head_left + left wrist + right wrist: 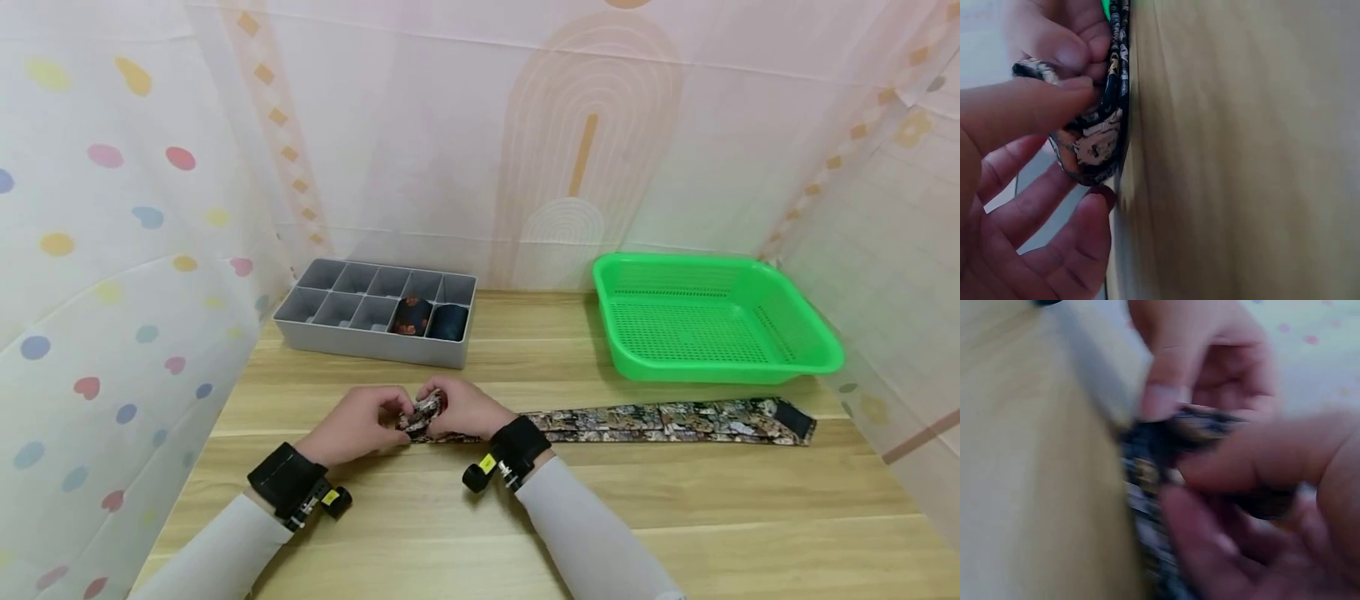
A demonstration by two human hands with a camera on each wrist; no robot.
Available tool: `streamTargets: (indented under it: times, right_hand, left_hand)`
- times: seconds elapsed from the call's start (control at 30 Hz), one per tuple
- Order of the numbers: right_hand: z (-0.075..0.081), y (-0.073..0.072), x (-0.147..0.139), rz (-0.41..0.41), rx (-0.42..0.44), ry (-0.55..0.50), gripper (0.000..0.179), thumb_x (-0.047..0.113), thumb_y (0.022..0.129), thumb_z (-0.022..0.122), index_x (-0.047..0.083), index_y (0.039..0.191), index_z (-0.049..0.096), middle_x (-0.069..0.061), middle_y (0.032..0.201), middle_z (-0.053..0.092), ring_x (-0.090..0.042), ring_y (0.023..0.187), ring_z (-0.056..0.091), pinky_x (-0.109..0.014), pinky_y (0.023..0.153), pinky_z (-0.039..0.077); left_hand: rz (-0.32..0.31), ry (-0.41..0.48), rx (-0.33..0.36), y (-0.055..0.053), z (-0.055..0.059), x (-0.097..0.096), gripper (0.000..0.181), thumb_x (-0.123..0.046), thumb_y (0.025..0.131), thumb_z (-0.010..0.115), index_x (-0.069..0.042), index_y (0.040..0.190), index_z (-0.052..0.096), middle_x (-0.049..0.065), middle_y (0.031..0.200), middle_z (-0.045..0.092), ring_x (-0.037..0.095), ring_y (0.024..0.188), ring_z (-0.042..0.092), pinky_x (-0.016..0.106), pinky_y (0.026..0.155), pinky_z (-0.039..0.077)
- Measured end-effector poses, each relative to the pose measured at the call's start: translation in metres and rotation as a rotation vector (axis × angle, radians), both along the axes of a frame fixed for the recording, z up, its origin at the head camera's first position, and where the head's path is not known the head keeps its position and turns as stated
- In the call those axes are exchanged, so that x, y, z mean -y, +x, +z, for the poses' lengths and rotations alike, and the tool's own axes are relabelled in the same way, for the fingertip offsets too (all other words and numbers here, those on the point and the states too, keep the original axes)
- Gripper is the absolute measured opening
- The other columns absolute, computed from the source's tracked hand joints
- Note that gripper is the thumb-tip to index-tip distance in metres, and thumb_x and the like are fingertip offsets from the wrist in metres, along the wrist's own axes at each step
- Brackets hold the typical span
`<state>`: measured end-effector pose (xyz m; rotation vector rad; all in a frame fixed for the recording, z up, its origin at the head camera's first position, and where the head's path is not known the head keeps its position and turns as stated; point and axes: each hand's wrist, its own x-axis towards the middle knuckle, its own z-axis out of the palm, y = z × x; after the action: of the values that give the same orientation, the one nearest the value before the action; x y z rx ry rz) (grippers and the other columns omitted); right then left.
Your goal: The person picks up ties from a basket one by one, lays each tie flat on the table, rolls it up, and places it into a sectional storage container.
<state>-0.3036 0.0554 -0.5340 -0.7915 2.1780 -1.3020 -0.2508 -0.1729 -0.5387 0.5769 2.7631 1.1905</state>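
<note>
A necktie (660,422) with a dense brown, black and cream pattern stretches along the table, its dark-lined tip at the right. Its left end is curled into a loose roll standing on edge. My left hand (363,423) holds the roll from the left, thumb and fingers around it. From the other side my right hand (467,407) pinches the same roll. Close up in the left wrist view, the curled fabric (1099,147) shows between the fingers, next to the tabletop. The right wrist view is blurred, with the necktie (1147,512) running down from both hands.
Behind my hands stands a grey divided box (375,343); two front compartments at its right hold a dark roll with orange figures (412,317) and a navy roll (448,322). A green perforated basket (720,371) stands at the back right. Patterned cloth (420,125) hangs behind the table.
</note>
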Motion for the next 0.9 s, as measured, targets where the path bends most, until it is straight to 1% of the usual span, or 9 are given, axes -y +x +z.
streamTargets:
  times: [0.07,0.13,0.27,0.33,0.4,0.53,0.67,0.77,0.9]
  right_hand:
    - [0.003,-0.002,-0.006,0.056,0.112,-0.067,0.046,-0.002,0.082,0.078,0.007,0.124,0.062,-0.001,0.092,0.063,-0.012,0.075,0.058,-0.025,0.069,0.051]
    - [0.006,-0.002,-0.011,0.060,0.208,-0.111,0.035,0.002,0.088,0.075,0.004,0.120,0.062,-0.002,0.089,0.064,-0.013,0.070,0.062,-0.026,0.068,0.055]
    - [0.010,0.002,-0.013,-0.081,0.278,-0.112,0.009,0.007,0.096,0.073,0.003,0.098,0.065,-0.001,0.082,0.066,-0.011,0.058,0.065,-0.023,0.061,0.059]
    - [0.009,0.003,-0.012,-0.152,0.244,-0.083,0.009,0.004,0.095,0.074,0.004,0.091,0.066,-0.001,0.077,0.065,-0.010,0.054,0.062,-0.022,0.057,0.057]
    - [0.007,0.005,-0.010,-0.187,0.171,-0.042,0.009,0.002,0.092,0.075,0.004,0.090,0.067,-0.001,0.073,0.065,-0.009,0.052,0.062,-0.021,0.055,0.055]
    - [-0.002,0.012,-0.008,-0.218,-0.032,0.044,0.010,0.005,0.089,0.078,0.008,0.090,0.068,0.003,0.067,0.066,-0.008,0.051,0.063,-0.023,0.054,0.053]
    - [-0.007,0.019,-0.011,-0.235,-0.195,0.087,0.011,0.009,0.090,0.077,0.013,0.095,0.068,0.006,0.071,0.067,-0.005,0.059,0.062,-0.023,0.063,0.050]
    - [-0.008,0.022,-0.012,-0.260,-0.247,0.087,0.012,0.011,0.090,0.077,0.013,0.099,0.070,0.007,0.075,0.067,-0.004,0.063,0.060,-0.023,0.068,0.049]
    - [-0.007,0.024,-0.014,-0.293,-0.270,0.084,0.017,0.013,0.090,0.077,0.012,0.104,0.070,0.007,0.077,0.069,-0.003,0.064,0.059,-0.023,0.070,0.049]
  left_hand:
    - [-0.021,-0.039,-0.020,-0.001,0.001,-0.004,0.031,-0.008,0.081,0.090,-0.028,0.095,0.070,-0.010,0.094,0.071,0.012,0.083,0.061,0.026,0.073,0.050]
    - [-0.037,-0.073,-0.034,-0.001,0.003,-0.006,0.032,-0.006,0.081,0.088,-0.028,0.094,0.070,-0.011,0.090,0.068,0.011,0.080,0.058,0.025,0.072,0.048]
    - [-0.056,-0.116,-0.051,0.002,0.006,-0.009,0.031,0.000,0.080,0.083,-0.026,0.093,0.070,-0.009,0.084,0.063,0.011,0.075,0.055,0.026,0.069,0.045]
    - [-0.046,-0.132,-0.049,0.003,0.008,-0.010,0.031,0.001,0.079,0.081,-0.025,0.092,0.070,-0.008,0.082,0.061,0.011,0.074,0.054,0.026,0.067,0.044]
    - [-0.034,-0.146,-0.053,0.005,0.008,-0.011,0.030,0.001,0.080,0.081,-0.025,0.092,0.071,-0.008,0.082,0.061,0.011,0.073,0.054,0.026,0.067,0.044]
    - [-0.014,-0.171,-0.079,0.008,0.007,-0.012,0.029,0.001,0.079,0.081,-0.023,0.090,0.071,-0.009,0.081,0.061,0.009,0.072,0.053,0.025,0.067,0.044]
    - [-0.006,-0.184,-0.099,0.009,0.006,-0.013,0.028,0.000,0.077,0.080,-0.023,0.089,0.071,-0.009,0.079,0.058,0.007,0.071,0.051,0.025,0.068,0.042]
    - [-0.005,-0.189,-0.105,0.009,0.005,-0.014,0.027,0.000,0.076,0.079,-0.023,0.088,0.070,-0.008,0.079,0.058,0.007,0.071,0.051,0.025,0.068,0.042]
    - [0.000,-0.194,-0.116,0.009,0.004,-0.016,0.027,0.000,0.076,0.078,-0.024,0.087,0.069,-0.008,0.079,0.058,0.008,0.071,0.051,0.025,0.067,0.042]
